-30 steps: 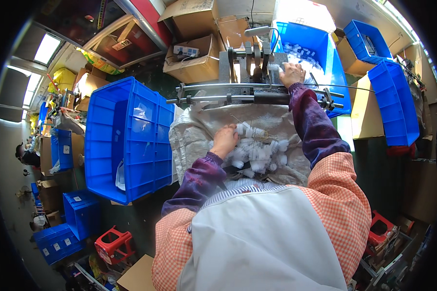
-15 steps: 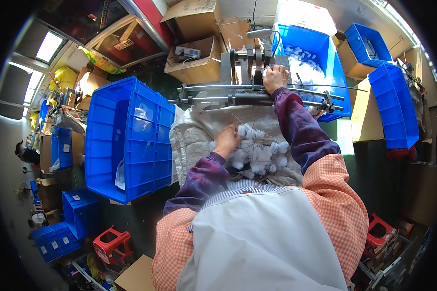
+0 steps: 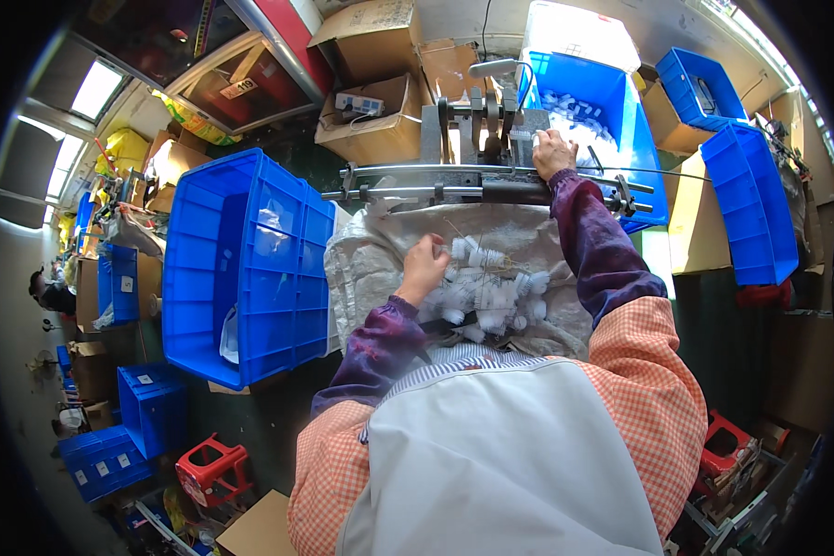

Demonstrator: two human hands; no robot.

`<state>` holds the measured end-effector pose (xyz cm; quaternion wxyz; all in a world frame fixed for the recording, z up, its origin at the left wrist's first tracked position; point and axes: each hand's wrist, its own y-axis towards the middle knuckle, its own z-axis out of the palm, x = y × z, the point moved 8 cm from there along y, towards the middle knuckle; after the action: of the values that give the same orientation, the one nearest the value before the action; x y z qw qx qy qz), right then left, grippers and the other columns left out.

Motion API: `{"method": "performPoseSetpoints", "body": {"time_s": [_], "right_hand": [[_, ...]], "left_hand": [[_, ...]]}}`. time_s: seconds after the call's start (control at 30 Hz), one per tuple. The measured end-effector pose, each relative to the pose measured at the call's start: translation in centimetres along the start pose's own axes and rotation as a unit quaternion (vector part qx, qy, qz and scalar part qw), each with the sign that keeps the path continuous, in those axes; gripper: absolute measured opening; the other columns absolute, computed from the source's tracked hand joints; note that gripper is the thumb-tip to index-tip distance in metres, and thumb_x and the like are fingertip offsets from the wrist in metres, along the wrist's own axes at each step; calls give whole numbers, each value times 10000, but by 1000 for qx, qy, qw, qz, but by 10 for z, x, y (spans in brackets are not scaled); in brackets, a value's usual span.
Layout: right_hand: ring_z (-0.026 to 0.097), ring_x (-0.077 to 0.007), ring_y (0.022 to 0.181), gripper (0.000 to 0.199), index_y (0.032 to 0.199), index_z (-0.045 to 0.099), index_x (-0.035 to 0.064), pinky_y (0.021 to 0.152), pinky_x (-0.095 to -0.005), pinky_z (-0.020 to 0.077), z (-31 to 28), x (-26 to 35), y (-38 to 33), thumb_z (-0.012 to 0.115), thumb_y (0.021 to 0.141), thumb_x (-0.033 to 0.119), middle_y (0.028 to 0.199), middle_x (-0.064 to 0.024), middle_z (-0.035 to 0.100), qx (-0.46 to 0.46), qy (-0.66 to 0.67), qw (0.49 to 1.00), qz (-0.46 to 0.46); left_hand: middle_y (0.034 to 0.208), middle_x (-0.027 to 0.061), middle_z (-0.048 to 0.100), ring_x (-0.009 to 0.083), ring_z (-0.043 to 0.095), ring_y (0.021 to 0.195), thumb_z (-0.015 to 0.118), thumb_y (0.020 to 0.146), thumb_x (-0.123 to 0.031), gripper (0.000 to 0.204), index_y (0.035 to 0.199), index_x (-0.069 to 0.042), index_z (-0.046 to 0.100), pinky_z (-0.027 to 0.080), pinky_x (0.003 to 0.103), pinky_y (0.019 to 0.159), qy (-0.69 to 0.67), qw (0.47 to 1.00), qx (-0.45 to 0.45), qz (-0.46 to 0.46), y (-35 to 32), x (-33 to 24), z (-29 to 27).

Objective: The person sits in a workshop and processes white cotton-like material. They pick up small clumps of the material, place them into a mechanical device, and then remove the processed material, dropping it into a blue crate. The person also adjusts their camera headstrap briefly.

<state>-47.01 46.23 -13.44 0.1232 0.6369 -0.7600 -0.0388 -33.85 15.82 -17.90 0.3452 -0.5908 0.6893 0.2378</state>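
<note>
A pile of white bristle brushes (image 3: 491,301) with thin wire stems lies on a pale cloth sheet (image 3: 361,264) across my lap. At the pile's left edge is my left hand (image 3: 424,269), its fingers curled together; whatever they pinch is too small to make out. My right hand (image 3: 554,154) reaches far forward to the right side of a dark metal machine (image 3: 491,148). It is closed on a white brush (image 3: 523,136), which points left toward the machine's wheel. Metal rods (image 3: 408,193) run crosswise in front of the machine.
A blue bin (image 3: 635,139) holding many white pieces stands right behind my right hand. To the left, a large blue crate (image 3: 250,269) lies on its side. Cardboard boxes (image 3: 371,120) sit behind the machine, and a red stool (image 3: 213,468) stands at lower left.
My right hand has moved right, away from the machine's middle, and the white brush now shows at its fingertips. My left hand has drawn slightly left from the pile.
</note>
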Motion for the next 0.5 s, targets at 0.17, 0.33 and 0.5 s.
{"method": "performPoseSetpoints", "body": {"time_s": [0.17, 0.33, 0.5], "right_hand": [[589, -262, 942, 209, 959, 579, 119, 909, -454, 314, 0, -7, 18, 490, 770, 113, 986, -109, 600, 74, -55, 996, -11], [591, -228, 959, 195, 952, 604, 141, 841, -405, 381, -24, -1, 17, 519, 778, 114, 999, -95, 604, 78, -94, 991, -52], [585, -239, 997, 221, 975, 625, 148, 819, -397, 426, -18, -1, 19, 551, 767, 151, 1043, -97, 609, 115, -126, 984, -60]], "left_hand": [[752, 64, 566, 140, 533, 666, 573, 732, -70, 183, 909, -27, 557, 436, 259, 614, -56, 987, -72, 136, -15, -45, -32], [777, 30, 542, 108, 515, 698, 542, 752, -4, 157, 905, -32, 522, 431, 233, 626, -196, 958, -131, 164, -32, -54, -57], [832, 33, 567, 85, 553, 714, 518, 820, 7, 138, 953, -26, 507, 468, 214, 653, -458, 886, -39, 58, -26, -38, -35]]}}
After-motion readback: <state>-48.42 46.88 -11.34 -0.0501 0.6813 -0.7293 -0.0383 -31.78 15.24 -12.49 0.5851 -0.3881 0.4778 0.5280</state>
